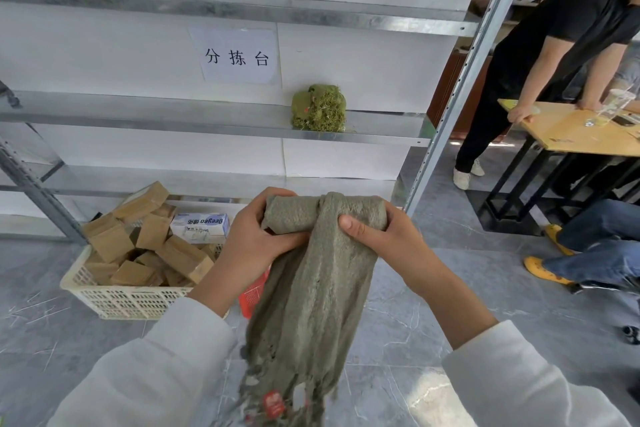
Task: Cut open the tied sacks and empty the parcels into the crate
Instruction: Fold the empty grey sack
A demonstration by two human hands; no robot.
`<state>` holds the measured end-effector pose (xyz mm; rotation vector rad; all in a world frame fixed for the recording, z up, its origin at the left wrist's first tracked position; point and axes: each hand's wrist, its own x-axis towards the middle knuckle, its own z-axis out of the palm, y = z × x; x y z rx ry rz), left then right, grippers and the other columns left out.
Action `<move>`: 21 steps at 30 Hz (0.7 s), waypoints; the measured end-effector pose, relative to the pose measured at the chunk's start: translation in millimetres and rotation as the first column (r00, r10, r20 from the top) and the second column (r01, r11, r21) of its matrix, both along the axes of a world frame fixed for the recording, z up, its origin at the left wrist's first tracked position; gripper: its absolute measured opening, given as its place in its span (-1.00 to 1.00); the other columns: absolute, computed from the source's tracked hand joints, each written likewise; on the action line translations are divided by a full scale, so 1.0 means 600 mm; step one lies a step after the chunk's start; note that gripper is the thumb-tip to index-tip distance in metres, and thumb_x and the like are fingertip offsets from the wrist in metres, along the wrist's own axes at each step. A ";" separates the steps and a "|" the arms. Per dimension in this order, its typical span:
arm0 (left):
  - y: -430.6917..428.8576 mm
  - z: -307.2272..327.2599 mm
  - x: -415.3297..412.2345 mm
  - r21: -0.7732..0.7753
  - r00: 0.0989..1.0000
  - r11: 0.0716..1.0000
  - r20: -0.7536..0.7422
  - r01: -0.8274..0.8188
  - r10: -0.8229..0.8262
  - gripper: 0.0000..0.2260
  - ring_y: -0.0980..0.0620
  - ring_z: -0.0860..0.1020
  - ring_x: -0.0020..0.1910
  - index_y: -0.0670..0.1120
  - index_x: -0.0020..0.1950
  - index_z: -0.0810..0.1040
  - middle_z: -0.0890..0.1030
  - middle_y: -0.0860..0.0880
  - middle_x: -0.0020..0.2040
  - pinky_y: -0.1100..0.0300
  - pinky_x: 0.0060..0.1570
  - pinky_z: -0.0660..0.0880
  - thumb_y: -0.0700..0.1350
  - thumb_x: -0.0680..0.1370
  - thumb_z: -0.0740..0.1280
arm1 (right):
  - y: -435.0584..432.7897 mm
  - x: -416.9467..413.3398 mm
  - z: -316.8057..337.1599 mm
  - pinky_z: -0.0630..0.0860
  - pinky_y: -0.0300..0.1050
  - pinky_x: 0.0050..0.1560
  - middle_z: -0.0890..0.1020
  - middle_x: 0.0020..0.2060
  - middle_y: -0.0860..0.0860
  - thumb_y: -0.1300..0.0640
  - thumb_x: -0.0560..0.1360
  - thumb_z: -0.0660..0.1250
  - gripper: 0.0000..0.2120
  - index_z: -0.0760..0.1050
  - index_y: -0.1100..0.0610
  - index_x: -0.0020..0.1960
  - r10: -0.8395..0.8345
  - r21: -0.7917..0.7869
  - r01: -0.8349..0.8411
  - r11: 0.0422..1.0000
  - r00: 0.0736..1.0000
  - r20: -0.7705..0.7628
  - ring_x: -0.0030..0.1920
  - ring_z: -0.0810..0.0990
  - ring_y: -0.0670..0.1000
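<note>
Hands grip a grey-green sack (313,274) at chest height: left hand (254,236) and right hand (377,236) curl fingers round its rolled top. Beyond, left, a white crate (114,298) holds cardboard parcels (145,246).

Both hands, left (254,236) and right (381,239), are gripping a rolled, hanging sack (311,288) beside a crate (117,298) that is holding parcels (145,243); another sack (318,108) is sitting on the shelf (207,123).
</note>
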<state>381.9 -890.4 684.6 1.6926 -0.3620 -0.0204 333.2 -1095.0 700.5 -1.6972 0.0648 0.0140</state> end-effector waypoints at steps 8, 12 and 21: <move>0.002 -0.008 -0.004 0.011 0.997 1.000 -0.074 0.024 -0.023 -0.75 0.17 0.64 -0.18 -0.15 -0.02 0.66 0.70 0.06 -0.22 0.36 -0.19 0.50 -0.34 0.35 0.53 | 0.002 -0.006 -0.009 0.53 -0.37 -0.12 0.60 -0.03 -0.28 0.13 0.26 0.62 -0.36 0.38 -0.07 0.23 -0.006 -0.192 0.038 0.981 0.986 0.164 -0.07 0.62 -0.26; 0.004 -0.002 -0.004 -0.103 0.976 0.993 -0.205 0.050 -0.070 -0.73 0.03 0.69 -0.08 -0.19 0.00 0.68 0.72 -0.08 -0.10 0.25 -0.11 0.59 -0.38 0.33 0.50 | 0.006 -0.006 -0.014 0.47 -0.48 -0.16 0.50 0.01 -0.38 0.15 0.33 0.58 -0.38 0.33 -0.11 0.24 0.022 -0.320 0.068 0.945 0.963 0.270 -0.03 0.54 -0.31; -0.002 -0.005 -0.015 -0.217 0.932 0.975 -0.341 0.047 -0.121 -0.42 0.05 0.63 0.05 -0.07 0.30 0.41 0.63 0.00 0.11 0.26 -0.03 0.55 -0.10 0.35 0.57 | -0.003 0.011 -0.012 0.46 -0.49 -0.14 0.57 -0.06 -0.23 0.06 0.23 0.63 -0.54 0.50 -0.09 0.04 -0.060 -0.407 0.208 0.889 0.936 0.347 -0.02 0.52 -0.30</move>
